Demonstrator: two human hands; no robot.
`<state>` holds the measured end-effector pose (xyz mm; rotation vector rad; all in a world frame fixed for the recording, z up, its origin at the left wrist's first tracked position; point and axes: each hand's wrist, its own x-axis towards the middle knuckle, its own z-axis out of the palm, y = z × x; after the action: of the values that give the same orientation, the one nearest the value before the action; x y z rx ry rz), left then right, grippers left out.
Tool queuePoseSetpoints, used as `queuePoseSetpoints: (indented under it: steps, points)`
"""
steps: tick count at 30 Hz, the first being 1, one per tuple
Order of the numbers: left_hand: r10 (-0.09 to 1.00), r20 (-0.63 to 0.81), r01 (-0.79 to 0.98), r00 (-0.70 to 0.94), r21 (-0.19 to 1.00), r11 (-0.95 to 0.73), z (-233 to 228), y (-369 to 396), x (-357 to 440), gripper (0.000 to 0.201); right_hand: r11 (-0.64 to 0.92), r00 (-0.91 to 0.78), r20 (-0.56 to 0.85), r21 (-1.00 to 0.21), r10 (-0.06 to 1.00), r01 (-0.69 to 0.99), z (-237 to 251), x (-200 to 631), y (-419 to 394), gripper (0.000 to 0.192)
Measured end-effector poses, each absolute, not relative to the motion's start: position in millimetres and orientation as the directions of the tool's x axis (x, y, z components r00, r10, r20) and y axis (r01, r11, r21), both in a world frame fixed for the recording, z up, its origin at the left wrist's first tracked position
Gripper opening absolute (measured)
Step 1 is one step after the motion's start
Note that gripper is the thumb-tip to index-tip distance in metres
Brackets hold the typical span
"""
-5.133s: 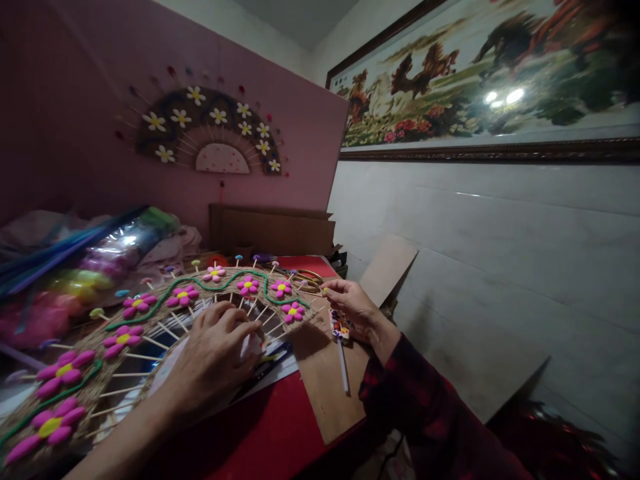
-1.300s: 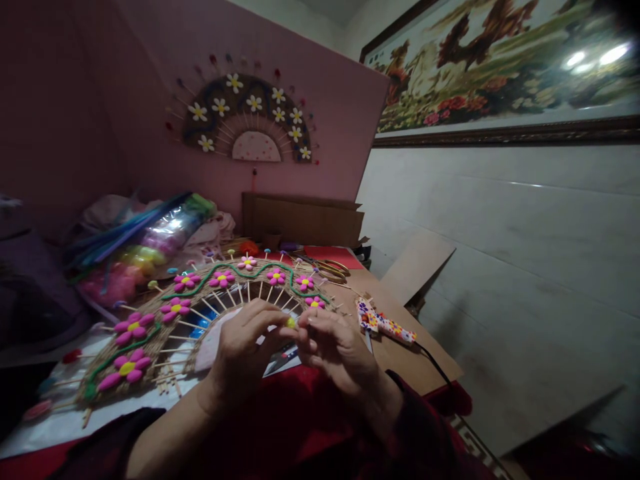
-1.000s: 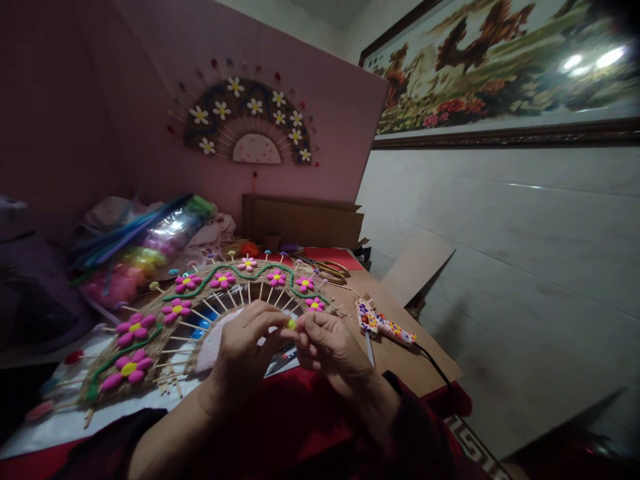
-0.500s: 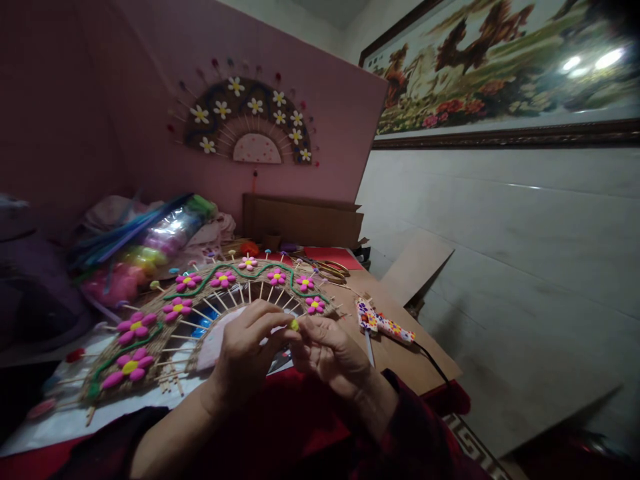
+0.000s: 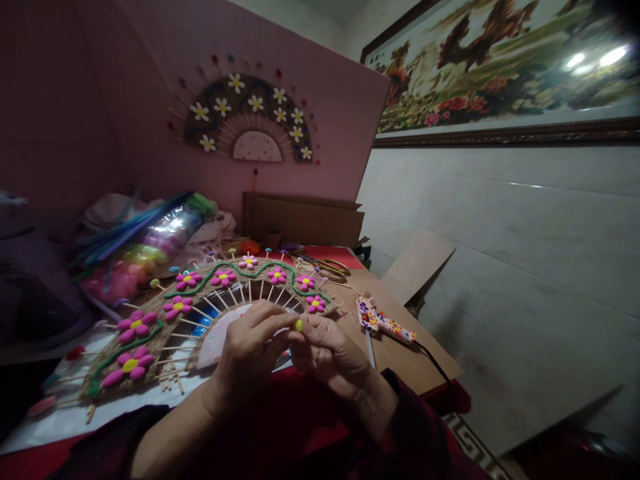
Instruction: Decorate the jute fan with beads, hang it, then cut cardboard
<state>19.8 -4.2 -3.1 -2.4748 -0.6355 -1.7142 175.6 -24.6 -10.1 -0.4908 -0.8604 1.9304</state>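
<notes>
Between the fingertips of both my hands is a small bright yellow lump [image 5: 299, 325], perhaps soft clay. My left hand [image 5: 253, 343] pinches it from the left and my right hand [image 5: 333, 350] from the right, with fingers curled. Just behind them lies a twine-wrapped, fan-shaped craft piece [image 5: 200, 293]. Pink flowers with yellow centres [image 5: 137, 325], a wavy green cord [image 5: 220, 268] and thin wooden sticks with coloured tips decorate it. My left hand hides part of its pale inner half-circle [image 5: 213, 348].
A flower-patterned glue gun [image 5: 383, 323] lies on a brown board [image 5: 415, 363] to the right. Scissors [image 5: 333, 268] rest beyond, near red paper [image 5: 335, 257]. Bagged coloured materials [image 5: 150, 247] are heaped at left. A similar fan [image 5: 255, 123] hangs on the pink panel [image 5: 340, 113].
The yellow lump has shifted very slightly right and shows a bit more between my fingers. My hands stay almost in place.
</notes>
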Motion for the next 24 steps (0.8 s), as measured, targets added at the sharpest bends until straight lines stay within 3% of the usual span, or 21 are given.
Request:
queuePoseSetpoints:
  steps: [11,24]
  points:
    - [0.314,0.909,0.326,0.276,0.218,-0.92,-4.5,-5.2,21.8,0.02,-0.381,-0.487,-0.025,-0.658,0.873,-0.649,-15.5,179.7,-23.9,0.015]
    - [0.342,0.878,0.281,0.336,0.253,-0.926,-8.5,-4.5,20.9,0.018,-0.317,-0.477,0.0,-0.747,0.879,-0.585,-12.8,178.3,-24.8,0.018]
